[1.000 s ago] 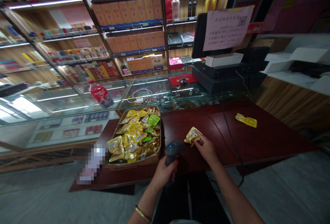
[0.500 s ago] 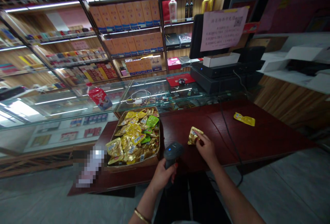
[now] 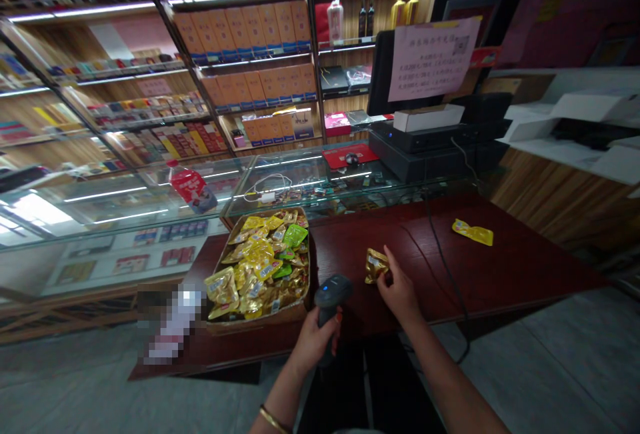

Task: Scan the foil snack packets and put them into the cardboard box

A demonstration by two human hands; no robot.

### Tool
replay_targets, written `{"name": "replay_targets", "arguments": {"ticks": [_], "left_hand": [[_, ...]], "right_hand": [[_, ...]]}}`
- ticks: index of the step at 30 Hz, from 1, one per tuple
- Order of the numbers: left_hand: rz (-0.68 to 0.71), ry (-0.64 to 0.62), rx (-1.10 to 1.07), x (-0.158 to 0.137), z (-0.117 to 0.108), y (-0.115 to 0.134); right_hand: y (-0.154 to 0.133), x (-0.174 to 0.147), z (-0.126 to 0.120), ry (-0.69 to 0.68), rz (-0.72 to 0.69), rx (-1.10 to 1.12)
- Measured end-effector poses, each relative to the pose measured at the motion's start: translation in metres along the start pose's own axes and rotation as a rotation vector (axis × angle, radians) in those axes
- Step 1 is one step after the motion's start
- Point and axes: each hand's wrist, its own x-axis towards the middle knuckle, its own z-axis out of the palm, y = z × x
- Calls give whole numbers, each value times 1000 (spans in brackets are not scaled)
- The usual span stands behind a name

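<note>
My left hand (image 3: 316, 339) is wrapped round the handle of a dark barcode scanner (image 3: 333, 291), whose blue light is lit. A gold snack packet (image 3: 375, 265) is between the thumb and fingers of my right hand (image 3: 399, 289), just above or on the dark red table (image 3: 345, 241); which one I cannot tell. To the left of the scanner, an open cardboard box (image 3: 309, 267) is full of gold, yellow and green snack packets (image 3: 260, 257). A single yellow packet (image 3: 473, 232) lies flat on the table at the right.
A black cable (image 3: 443, 247) crosses the table right of my right hand. Behind stands a glass counter (image 3: 240, 187) with a red-labelled bottle (image 3: 193, 187), a mouse (image 3: 352, 159) and a monitor bearing a paper notice (image 3: 433, 57). Stocked shelves (image 3: 250, 57) line the wall.
My right hand has shifted its fingers on the gold packet; the index finger now points up along its edge and the packet has turned slightly. The scanner stays in my left hand.
</note>
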Motion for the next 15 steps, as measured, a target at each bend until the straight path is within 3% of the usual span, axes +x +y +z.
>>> {"name": "replay_targets", "arguments": {"ticks": [10,15], "left_hand": [[12,-25,-13,-2,-2,-1],[5,-24,-3,-1,-3,-3]], "right_hand": [[8,-1,3,27,-54,-27],[6,0,3,-17,-14,0]]}}
